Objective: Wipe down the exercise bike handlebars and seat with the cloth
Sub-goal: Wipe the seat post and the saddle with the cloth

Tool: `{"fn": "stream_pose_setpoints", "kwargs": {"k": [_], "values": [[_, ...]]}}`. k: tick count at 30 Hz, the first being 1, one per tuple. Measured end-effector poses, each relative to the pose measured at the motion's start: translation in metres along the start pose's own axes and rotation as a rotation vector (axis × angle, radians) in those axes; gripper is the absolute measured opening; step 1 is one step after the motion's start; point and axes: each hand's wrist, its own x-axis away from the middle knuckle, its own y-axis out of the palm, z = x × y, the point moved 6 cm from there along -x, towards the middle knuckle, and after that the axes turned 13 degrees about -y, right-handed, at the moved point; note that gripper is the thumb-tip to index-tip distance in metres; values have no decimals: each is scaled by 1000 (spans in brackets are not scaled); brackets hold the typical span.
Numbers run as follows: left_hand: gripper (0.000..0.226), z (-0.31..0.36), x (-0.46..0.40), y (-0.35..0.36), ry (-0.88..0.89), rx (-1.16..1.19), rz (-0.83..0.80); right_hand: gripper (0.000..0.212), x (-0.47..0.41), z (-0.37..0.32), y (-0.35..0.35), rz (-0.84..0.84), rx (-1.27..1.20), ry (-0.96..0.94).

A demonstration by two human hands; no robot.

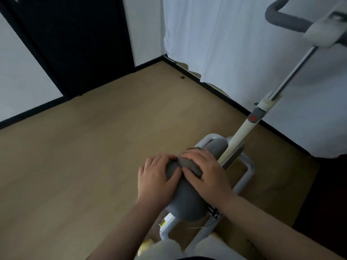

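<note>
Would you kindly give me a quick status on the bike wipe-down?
Both hands on seat. Right hand presses cloth flat; left hand steadies the seat's side. Handlebars untouched. Nothing in the way.

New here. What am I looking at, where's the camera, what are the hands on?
There is no robot: one wide-angle camera on a person's head looks down at their own arms. Below is an exercise bike's grey seat. The right hand presses a grey cloth flat onto the seat, and the left hand rests on the seat's side, steadying it. The white post climbs to the grey handlebars, top right, untouched. Wood floor and a white curtain surround it.
</note>
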Motion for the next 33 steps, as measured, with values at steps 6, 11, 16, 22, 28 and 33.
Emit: {"fn": "stream_pose_setpoints", "kwargs": {"k": [6, 11, 16, 22, 28, 33], "values": [[36, -16, -12, 1, 180, 279, -194, 36, 18, -21, 8, 220, -19, 247], [41, -22, -13, 5, 235, 331, -308, 40, 29, -41, 17, 147, 66, 183], [47, -23, -14, 4, 257, 310, -424, 36, 47, -49, 23, 352, 57, 355], [35, -20, -19, 4, 288, 298, -471, 36, 61, -55, 27, 446, 112, 282], [52, -15, -19, 4, 383, 212, -433, 33, 65, -79, 42, 487, 149, 299], [58, -13, -19, 4, 414, 144, -457, 36, 55, -55, 27, 538, 81, 435]]}}
